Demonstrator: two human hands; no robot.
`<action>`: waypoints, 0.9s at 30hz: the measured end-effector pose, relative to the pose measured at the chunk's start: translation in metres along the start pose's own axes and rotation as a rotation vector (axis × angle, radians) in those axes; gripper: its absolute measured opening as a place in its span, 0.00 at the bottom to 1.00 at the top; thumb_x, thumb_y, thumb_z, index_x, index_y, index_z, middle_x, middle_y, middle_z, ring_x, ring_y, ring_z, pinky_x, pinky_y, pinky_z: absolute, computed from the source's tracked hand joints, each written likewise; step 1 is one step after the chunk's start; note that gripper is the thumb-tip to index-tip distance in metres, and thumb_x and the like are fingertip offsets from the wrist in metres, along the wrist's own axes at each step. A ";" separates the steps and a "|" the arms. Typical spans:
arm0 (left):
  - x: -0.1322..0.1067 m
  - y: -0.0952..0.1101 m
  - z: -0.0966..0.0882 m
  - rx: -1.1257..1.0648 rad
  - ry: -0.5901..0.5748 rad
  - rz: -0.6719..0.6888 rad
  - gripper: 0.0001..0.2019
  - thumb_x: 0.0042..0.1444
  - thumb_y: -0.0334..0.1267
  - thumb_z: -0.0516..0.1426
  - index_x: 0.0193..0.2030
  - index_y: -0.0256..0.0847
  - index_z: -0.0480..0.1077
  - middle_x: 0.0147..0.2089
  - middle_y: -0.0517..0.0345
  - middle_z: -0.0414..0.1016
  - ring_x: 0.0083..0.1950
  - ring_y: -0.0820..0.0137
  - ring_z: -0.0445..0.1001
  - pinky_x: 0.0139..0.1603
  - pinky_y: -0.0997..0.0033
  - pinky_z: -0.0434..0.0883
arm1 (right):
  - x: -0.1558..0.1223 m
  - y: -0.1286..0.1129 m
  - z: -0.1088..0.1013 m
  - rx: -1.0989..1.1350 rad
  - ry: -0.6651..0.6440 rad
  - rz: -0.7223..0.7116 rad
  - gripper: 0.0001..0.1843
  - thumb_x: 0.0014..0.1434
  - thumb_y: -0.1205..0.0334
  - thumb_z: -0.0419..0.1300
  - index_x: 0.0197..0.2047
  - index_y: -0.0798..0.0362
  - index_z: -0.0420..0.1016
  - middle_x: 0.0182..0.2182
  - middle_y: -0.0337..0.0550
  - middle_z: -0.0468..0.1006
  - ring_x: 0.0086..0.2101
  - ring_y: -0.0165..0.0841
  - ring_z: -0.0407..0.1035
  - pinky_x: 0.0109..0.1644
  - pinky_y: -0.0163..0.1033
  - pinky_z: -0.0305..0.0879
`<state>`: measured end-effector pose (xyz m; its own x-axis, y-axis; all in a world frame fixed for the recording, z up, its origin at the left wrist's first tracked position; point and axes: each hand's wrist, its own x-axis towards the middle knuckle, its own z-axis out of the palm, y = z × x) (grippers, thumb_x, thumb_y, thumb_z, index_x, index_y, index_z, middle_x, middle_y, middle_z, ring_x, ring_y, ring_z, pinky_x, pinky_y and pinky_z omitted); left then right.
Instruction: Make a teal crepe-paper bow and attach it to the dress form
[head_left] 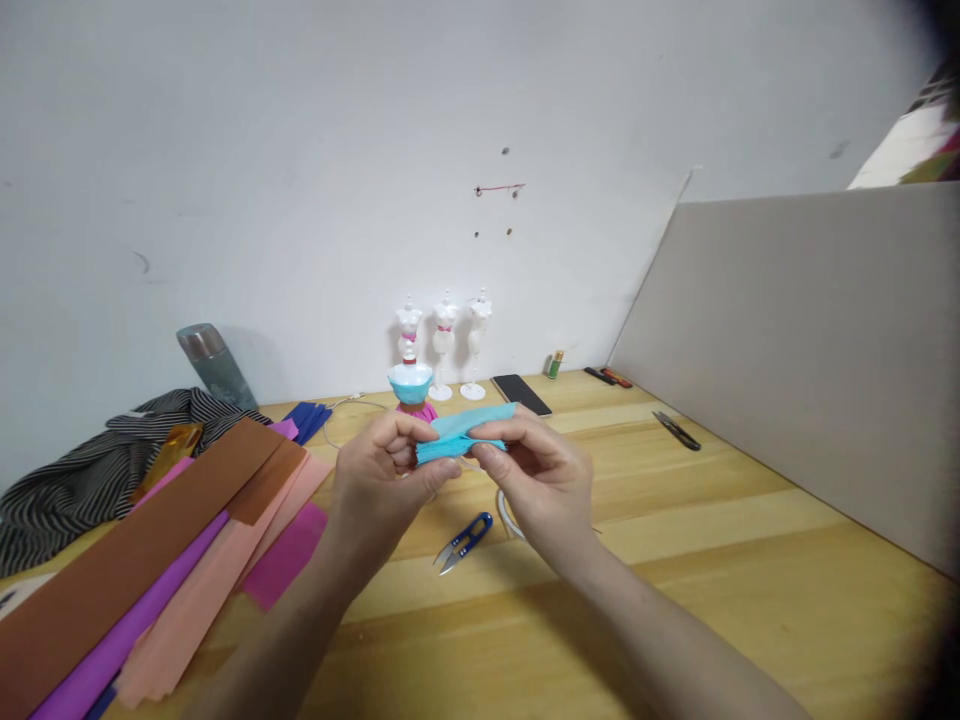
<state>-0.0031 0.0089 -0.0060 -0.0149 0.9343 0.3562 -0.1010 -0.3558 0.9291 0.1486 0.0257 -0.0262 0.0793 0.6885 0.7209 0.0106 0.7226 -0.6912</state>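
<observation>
Between my two hands is a piece of light blue crepe paper, held up above the table and gathered into folds along its lower edge. My left hand pinches its left end between thumb and fingers. At the right end, the thumb and fingers of my right hand are closed on the same paper. Blue-handled thread snips lie on the table just below the hands, blades towards me. A white ring, perhaps a tape roll, is partly hidden behind my right hand.
Three small white mannequins stand by the wall, one with a blue and pink skirt. Coloured paper strips, striped cloth and a flask are at left. A phone, green bottle and black scissors lie right.
</observation>
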 end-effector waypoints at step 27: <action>0.004 0.008 -0.014 0.138 -0.195 0.022 0.11 0.39 0.32 0.68 0.32 0.41 0.77 0.30 0.60 0.77 0.30 0.72 0.76 0.31 0.76 0.73 | 0.003 -0.004 0.000 0.217 -0.132 0.094 0.01 0.51 0.64 0.66 0.29 0.50 0.80 0.22 0.38 0.74 0.24 0.29 0.67 0.26 0.36 0.64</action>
<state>-0.0182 0.0101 0.0014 0.1779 0.9092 0.3764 0.0348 -0.3881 0.9210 0.1487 0.0251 -0.0212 -0.0605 0.7448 0.6645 -0.2055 0.6422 -0.7385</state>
